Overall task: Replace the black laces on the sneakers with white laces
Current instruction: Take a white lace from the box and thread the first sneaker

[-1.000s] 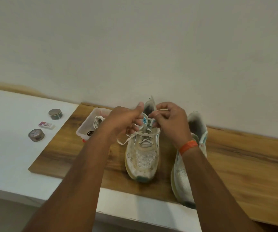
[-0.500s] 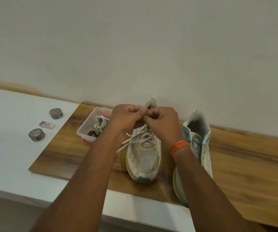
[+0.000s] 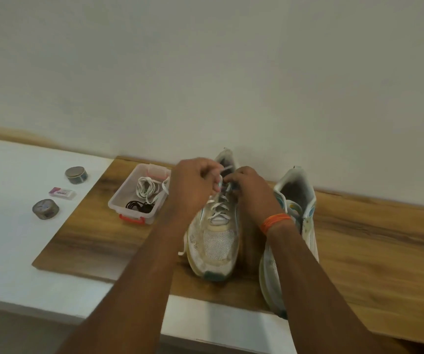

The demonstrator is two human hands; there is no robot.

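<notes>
While both hands [image 3: 221, 186] pinch it, the white lace [image 3: 219, 209] crosses the sneaker [image 3: 216, 241].

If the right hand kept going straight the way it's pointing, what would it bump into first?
Probably the left hand: the right hand points left across the laced sneaker, and their fingertips look almost touching. Depth is hard to judge.
</notes>
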